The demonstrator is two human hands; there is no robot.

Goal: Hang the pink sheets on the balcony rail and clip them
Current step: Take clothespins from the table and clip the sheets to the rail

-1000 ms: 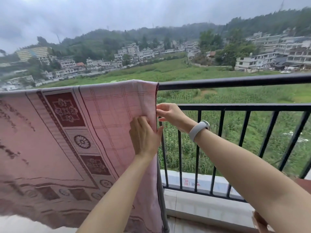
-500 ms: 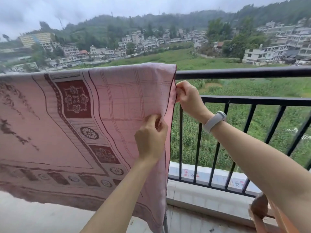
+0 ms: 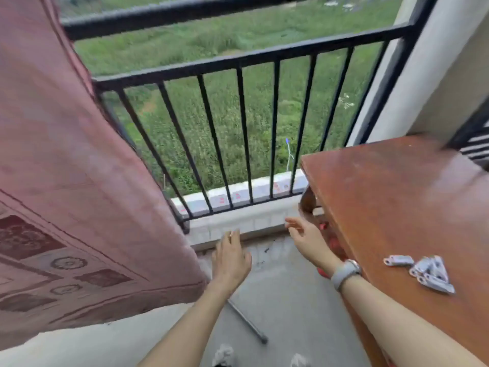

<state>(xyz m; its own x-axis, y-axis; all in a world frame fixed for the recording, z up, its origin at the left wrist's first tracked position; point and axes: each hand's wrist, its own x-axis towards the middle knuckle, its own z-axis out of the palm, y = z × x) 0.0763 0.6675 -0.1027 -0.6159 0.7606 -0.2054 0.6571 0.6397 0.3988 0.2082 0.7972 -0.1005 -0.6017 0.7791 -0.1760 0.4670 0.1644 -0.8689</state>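
Observation:
The pink patterned sheet (image 3: 68, 165) hangs over the black balcony rail (image 3: 169, 15) and fills the left side of the view. My left hand (image 3: 231, 259) is low, just right of the sheet's lower edge, fingers apart and holding nothing. My right hand (image 3: 308, 241), with a pale wristband, is open beside the corner of the brown wooden table (image 3: 397, 202). A small pile of grey metal clips (image 3: 426, 271) lies on the table to the right of my right wrist.
Black vertical bars (image 3: 244, 133) stand on a white tiled kerb (image 3: 238, 221). A thin grey rod (image 3: 247, 323) lies on the concrete floor below my hands. A white wall pillar (image 3: 428, 64) rises at the right. Something red (image 3: 334, 243) sits under the table edge.
Both hands have let go of the sheet's right edge and dropped low. My view has swung down and to the right, bringing the table and clips into sight.

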